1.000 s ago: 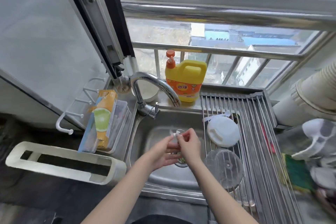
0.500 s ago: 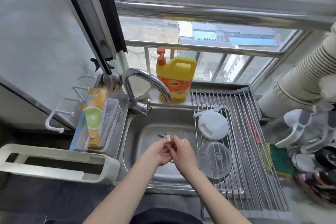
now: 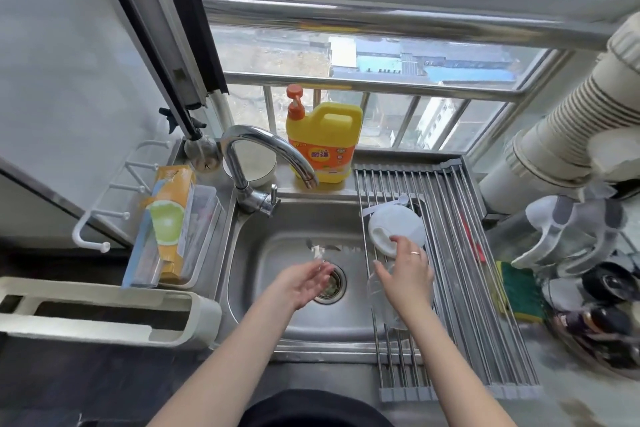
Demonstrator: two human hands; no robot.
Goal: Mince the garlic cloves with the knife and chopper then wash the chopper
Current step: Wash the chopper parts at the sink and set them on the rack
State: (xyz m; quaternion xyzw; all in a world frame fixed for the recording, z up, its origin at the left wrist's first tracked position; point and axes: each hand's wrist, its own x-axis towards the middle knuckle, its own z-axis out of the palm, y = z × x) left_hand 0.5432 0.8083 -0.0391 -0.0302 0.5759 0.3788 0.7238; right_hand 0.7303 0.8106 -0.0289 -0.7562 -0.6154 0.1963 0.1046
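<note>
The head view is filled by a steel sink (image 3: 294,322) with a roll-up drying rack (image 3: 467,270) laid over its 3 o'clock side. The left hand (image 3: 304,282) is held over the drain (image 3: 330,282), and the chopper's blade piece (image 3: 318,250) is seen at its fingertips, towards 12 o'clock of the hand; the fingers look fairly straight, so whether the piece is pinched or only propped cannot be told. The right hand (image 3: 407,276) is spread with relaxed fingers over the rack and grips nothing visible; its fingertips reach towards the white chopper lid (image 3: 394,230), which lies on the rack at 12 o'clock of that hand. The clear chopper bowl (image 3: 384,302) is seen faintly beneath the same hand and wrist. The two hands are held apart.

No garlic, knife or cutting board is shown, so the mincing is judged to be finished, and the washing stage is taken to be well advanced. No stream can be made out under the faucet (image 3: 273,149), though blur near the blade makes this uncertain. With lid and bowl already on the rack, the blade piece appears to be the last part outstanding; setting it down with the others is probably what is left. The yellow detergent bottle (image 3: 323,146) stands at 12 o'clock of the sink, and a green sponge (image 3: 517,291) lies beyond the rack at 3 o'clock.
</note>
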